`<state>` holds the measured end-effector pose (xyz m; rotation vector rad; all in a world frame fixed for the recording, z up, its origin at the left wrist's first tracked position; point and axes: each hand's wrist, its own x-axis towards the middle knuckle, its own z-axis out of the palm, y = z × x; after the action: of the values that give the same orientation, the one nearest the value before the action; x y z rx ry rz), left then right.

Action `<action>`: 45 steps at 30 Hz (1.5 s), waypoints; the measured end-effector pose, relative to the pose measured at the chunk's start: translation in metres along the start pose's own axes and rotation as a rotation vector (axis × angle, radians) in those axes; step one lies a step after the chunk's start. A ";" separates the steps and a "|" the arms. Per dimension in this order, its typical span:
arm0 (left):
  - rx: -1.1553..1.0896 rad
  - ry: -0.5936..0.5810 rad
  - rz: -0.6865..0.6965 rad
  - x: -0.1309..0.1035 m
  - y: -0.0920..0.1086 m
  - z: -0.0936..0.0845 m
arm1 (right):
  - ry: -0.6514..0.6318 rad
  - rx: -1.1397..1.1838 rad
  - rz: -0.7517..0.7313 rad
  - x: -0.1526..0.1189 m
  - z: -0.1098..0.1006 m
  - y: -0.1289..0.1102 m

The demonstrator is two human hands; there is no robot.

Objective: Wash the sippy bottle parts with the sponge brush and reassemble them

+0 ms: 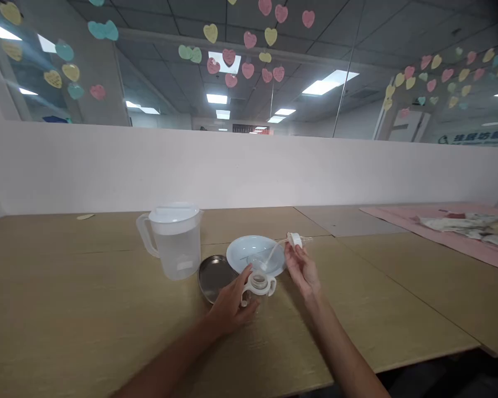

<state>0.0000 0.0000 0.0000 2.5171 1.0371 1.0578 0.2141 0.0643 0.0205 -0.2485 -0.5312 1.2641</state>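
My left hand (pixel 231 303) is wrapped around a clear baby bottle (pixel 259 281) with white side handles, upright on or just above the table, its mouth uncovered. In my right hand (pixel 302 270), a white bottle cap (pixel 294 240) is pinched between the fingers, raised up and to the right of the bottle. From the cap a pale straw (pixel 277 246) reaches left over a white bowl (pixel 234 255). Some clear item lies in the bowl, its kind hard to make out. Beside my left hand rests a shiny metal dish (pixel 214 276), partly covered by the hand and bowl.
A lidded translucent pitcher (pixel 177 249) with liquid stands left of the metal dish. On the far right, a pink cloth (pixel 392 218) carries crumpled fabrics. A small flat beige piece (pixel 86 216) lies at the back left. Behind the table (pixel 87 309) rises a white wall (pixel 249 171) below glass.
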 end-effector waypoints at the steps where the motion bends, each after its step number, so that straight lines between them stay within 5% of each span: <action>1: 0.002 0.003 0.001 0.000 0.000 0.000 | 0.015 0.008 -0.007 0.002 -0.002 0.000; 13: 0.008 0.000 0.029 0.001 -0.001 -0.001 | 0.175 -0.041 -0.007 0.011 -0.019 0.013; 17: 0.022 0.012 0.037 0.001 -0.002 0.000 | 0.234 -0.187 -0.112 0.011 -0.017 0.018; 21: 0.023 0.009 0.040 0.001 -0.003 0.001 | 0.270 -0.615 -0.347 0.008 -0.015 0.022; 26: 0.039 0.013 0.049 0.001 -0.002 -0.001 | -0.017 -1.409 -0.558 0.000 -0.015 0.025; 30: 0.041 0.019 0.051 0.001 0.000 -0.001 | -0.121 -1.731 -0.567 -0.005 -0.018 0.029; 38: 0.025 0.001 0.041 0.000 -0.003 0.000 | -0.115 -1.564 -0.641 -0.006 -0.015 0.025; 45: -0.001 0.001 0.045 0.000 -0.008 0.003 | 0.001 -1.461 -0.500 -0.006 -0.017 0.029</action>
<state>-0.0020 0.0062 -0.0052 2.5505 0.9842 1.0718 0.1972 0.0688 -0.0094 -1.2326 -1.3533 0.1903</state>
